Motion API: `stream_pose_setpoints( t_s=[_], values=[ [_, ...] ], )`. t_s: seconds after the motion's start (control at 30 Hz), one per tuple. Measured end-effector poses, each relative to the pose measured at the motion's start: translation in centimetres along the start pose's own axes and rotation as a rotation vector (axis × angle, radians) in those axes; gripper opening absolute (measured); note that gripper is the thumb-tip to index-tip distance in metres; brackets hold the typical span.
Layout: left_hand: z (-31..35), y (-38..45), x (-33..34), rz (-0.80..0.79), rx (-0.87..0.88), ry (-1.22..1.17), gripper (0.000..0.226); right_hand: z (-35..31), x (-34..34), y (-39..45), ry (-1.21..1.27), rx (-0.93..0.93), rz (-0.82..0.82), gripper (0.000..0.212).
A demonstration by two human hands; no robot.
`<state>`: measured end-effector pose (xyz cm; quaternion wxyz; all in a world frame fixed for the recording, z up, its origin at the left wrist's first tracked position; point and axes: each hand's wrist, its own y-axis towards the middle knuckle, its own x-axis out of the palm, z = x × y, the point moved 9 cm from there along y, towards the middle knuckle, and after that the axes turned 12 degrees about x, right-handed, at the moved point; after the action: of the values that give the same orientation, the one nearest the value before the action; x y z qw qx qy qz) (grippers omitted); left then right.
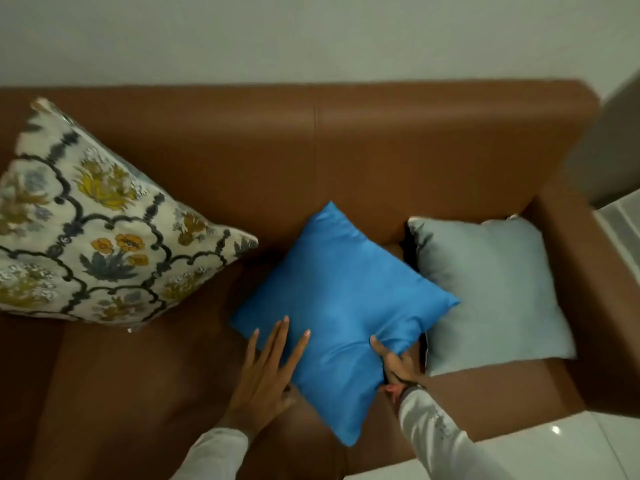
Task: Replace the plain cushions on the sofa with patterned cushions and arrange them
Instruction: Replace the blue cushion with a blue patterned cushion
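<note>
A plain bright blue cushion [343, 306] lies tilted like a diamond on the seat of the brown leather sofa [381, 150]. My left hand [266, 372] rests flat on its lower left edge, fingers spread. My right hand [394, 365] pinches its lower right edge, thumb on top and fingers hidden underneath. A plain pale grey-blue cushion [491, 292] leans in the sofa's right corner, its left side partly covered by the blue one. A cream floral patterned cushion [100, 230] stands against the backrest at the left.
The sofa's right armrest [595, 306] borders the grey-blue cushion. White glossy floor tiles [540, 445] show at the bottom right. A pale wall [311, 36] rises behind the backrest. Bare seat lies between the patterned cushion and my left arm.
</note>
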<state>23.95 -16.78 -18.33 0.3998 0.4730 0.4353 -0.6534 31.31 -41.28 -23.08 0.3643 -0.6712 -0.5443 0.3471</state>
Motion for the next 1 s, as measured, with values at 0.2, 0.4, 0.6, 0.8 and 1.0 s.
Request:
stream_pose_setpoints(
  t_s=[0.2, 0.4, 0.6, 0.8, 1.0],
  values=[
    [2.8, 0.5, -9.6, 0.049, 0.198, -0.059, 0.078, -5.6, 0.0, -8.4, -0.198, 0.375, -0.278, 0.049],
    [-0.2, 4.7, -18.5, 0.022, 0.139, -0.613, 0.057, -17.0, -1.6, -15.4, -0.951, 0.135, -0.153, 0.062],
    [-4.8, 9.9, -19.9, -0.076, -0.048, -0.839, 0.071, -24.8, 2.8, -13.6, -1.442, -0.61, -0.07, 0.131],
    [-8.3, 9.4, -16.5, 0.331, -0.334, -0.676, 0.118, -24.9, 5.8, -4.6, -1.453, -0.618, -0.161, 0.108],
    [-8.5, 9.2, -13.3, 0.273, -0.343, -0.292, 0.128, -24.5, 7.4, -0.4, -1.239, -0.645, -0.322, 0.102]
  ],
)
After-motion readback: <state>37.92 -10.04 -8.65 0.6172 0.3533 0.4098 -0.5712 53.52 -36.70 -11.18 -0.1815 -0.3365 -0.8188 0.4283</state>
